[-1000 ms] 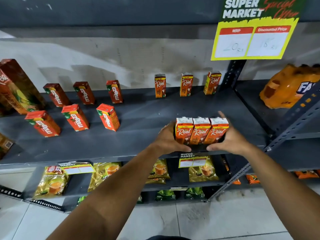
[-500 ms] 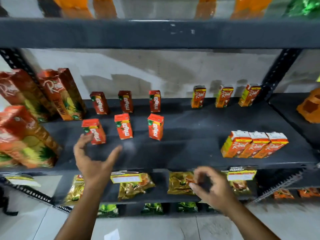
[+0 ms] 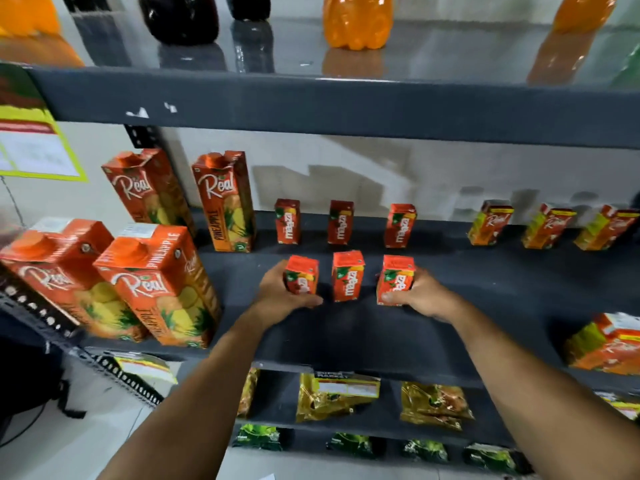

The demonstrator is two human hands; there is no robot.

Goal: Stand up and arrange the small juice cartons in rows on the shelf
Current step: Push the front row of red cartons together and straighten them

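Left hand (image 3: 277, 292): fingers wrapped around the left Maaza carton (image 3: 301, 276), thumb across its base. Right hand (image 3: 417, 294): fingers clamped on the right carton (image 3: 396, 279). Middle carton (image 3: 347, 275) is left untouched between them. All three are seen upright in a front row on the shelf (image 3: 485, 289). Back row (image 3: 341, 222) stands behind, Real cartons (image 3: 162, 282) at left.

retail shop, grocery aisle. dark metal rack shelving (image 3: 346, 102) on slotted angle uprights (image 3: 142, 140), stocked by product: small maaza juice cartons (image 3: 344, 276) in rows, tall real pineapple cartons (image 3: 227, 202), soft drink bottles (image 3: 356, 20) on top tier, gold snack pouches (image 3: 332, 396) below. yellow-bordered price card (image 3: 34, 147) hangs left, shelf-edge price tag (image 3: 346, 384) on lower tier.
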